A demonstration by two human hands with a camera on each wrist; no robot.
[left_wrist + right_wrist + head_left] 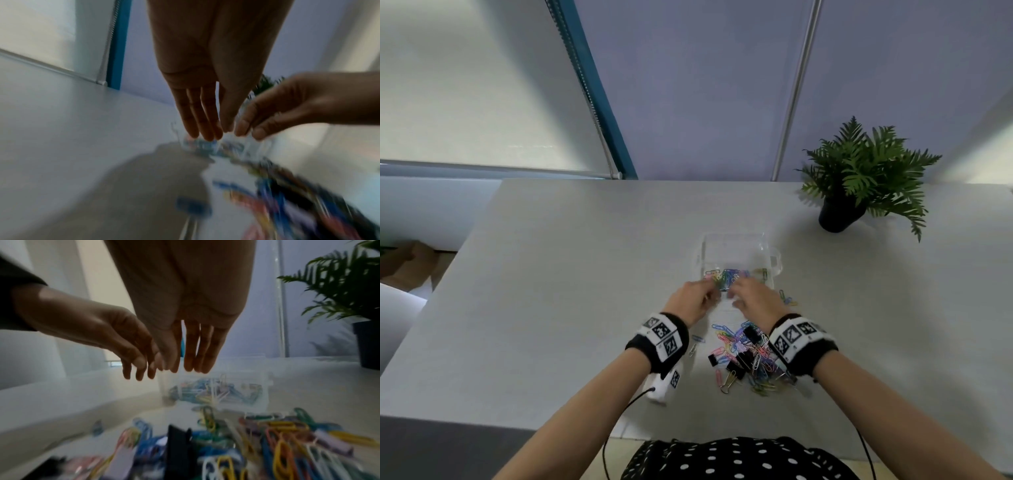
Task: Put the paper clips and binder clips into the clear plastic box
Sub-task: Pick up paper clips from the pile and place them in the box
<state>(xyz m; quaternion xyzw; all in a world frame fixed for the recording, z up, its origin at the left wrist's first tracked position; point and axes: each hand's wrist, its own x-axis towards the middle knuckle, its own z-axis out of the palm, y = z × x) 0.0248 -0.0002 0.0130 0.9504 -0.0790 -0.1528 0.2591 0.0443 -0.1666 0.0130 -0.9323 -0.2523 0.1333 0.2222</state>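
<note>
The clear plastic box (736, 251) lies open mid-table, with colourful paper clips (726, 275) heaped in its near end. My left hand (709, 292) and right hand (735, 295) hover side by side just above the box's near edge, fingertips almost meeting. In the left wrist view the left hand (207, 134) has straight fingers pointing down and holds nothing. The right hand (185, 368) looks the same above the box (216, 392). Behind the hands lies the loose pile of paper clips (746, 356) with black binder clips (179, 451) among them.
A potted fern (859, 178) stands at the back right of the grey table (568, 274). A few stray clips (787, 298) lie right of the box and a couple more stray clips (697, 341) left of the pile. The table's near edge is at my body.
</note>
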